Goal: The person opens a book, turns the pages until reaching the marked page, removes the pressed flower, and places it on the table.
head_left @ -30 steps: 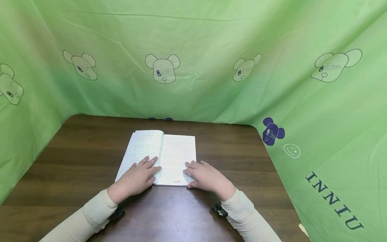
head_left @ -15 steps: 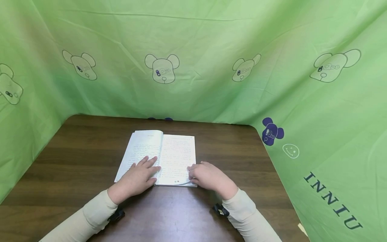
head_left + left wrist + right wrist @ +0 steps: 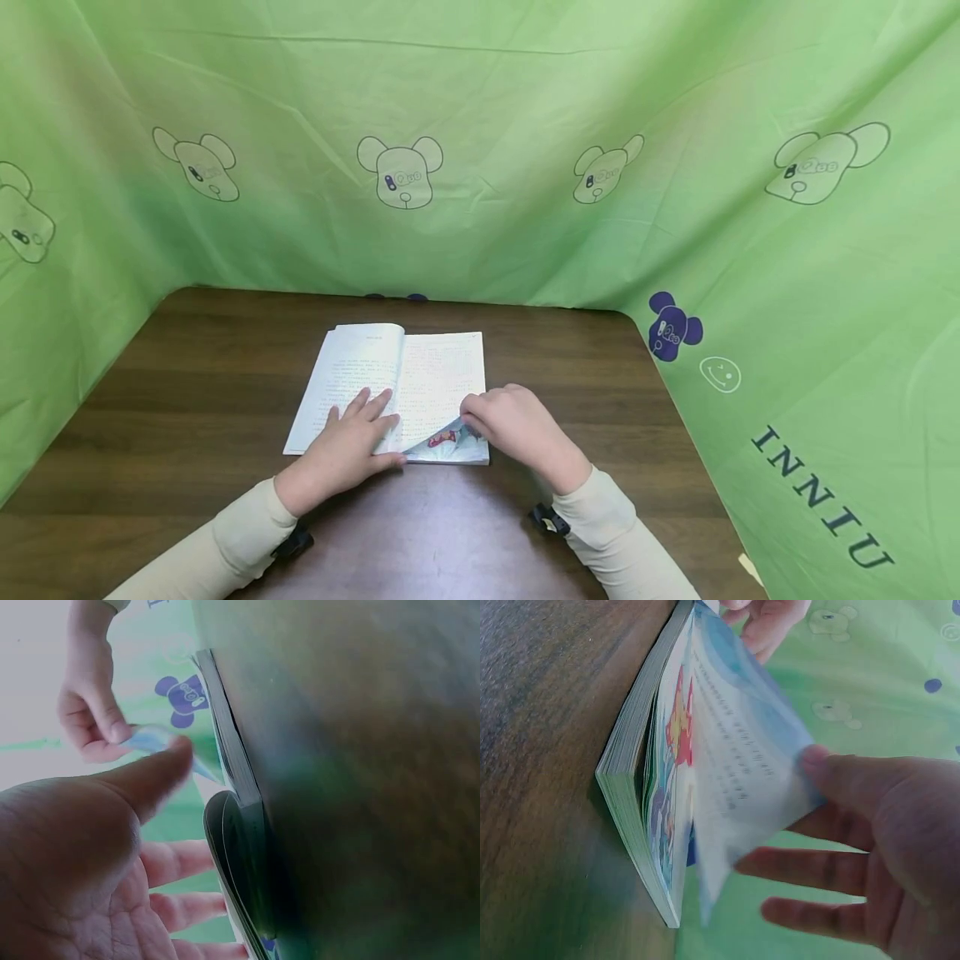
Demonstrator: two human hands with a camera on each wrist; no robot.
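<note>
An open book (image 3: 375, 367) lies on the dark wooden table (image 3: 187, 367). My left hand (image 3: 352, 433) rests flat on the lower part of the left page, fingers straight. My right hand (image 3: 510, 425) pinches the lower corner of the right-hand page (image 3: 742, 772) between thumb and fingers and lifts it. A coloured picture page (image 3: 442, 439) shows underneath. In the left wrist view my left hand (image 3: 90, 877) lies spread beside the book's edge (image 3: 232, 750), with the right hand (image 3: 90, 712) holding the corner beyond. In the right wrist view the right hand (image 3: 870, 847) holds the curled page above the book (image 3: 637, 817).
Green cloth printed with bear heads (image 3: 480, 125) hangs close around the table on the back, left and right. The table's right edge (image 3: 675, 400) meets the cloth beside a purple bear print (image 3: 672, 327). Bare wood lies left of the book and in front of it.
My right hand has curled onto the lower right corner of the page and lifted it, uncovering a coloured page beneath. My left hand has stayed on the left page.
</note>
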